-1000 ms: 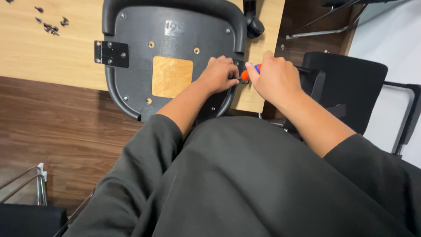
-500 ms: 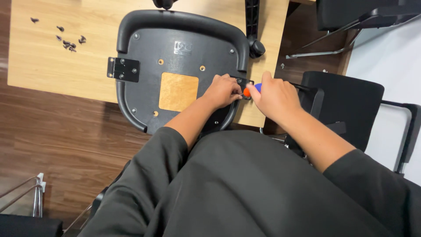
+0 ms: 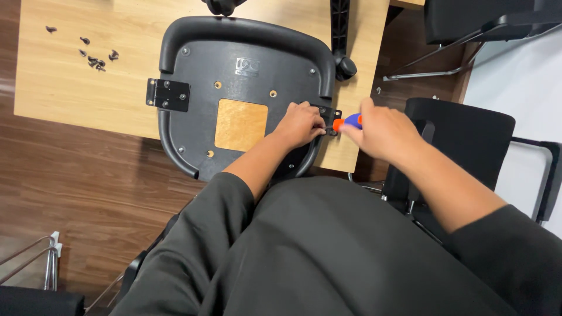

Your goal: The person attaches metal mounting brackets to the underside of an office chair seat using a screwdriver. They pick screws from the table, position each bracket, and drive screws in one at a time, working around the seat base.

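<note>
The right hand [image 3: 383, 130] is clenched around an orange-and-blue screwdriver [image 3: 346, 122], its tip at the black bracket [image 3: 328, 117] on the upturned chair seat [image 3: 243, 96]. The left hand [image 3: 301, 124] pinches that bracket at the seat's right edge. Farther off, loose screws [image 3: 93, 58] lie on the wooden table [image 3: 76, 93].

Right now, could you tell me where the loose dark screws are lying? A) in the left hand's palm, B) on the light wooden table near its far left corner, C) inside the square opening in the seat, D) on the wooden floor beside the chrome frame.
B: the small dark screws lie scattered on the light wooden table near its far left corner, well apart from the upturned black seat and both hands.
</note>
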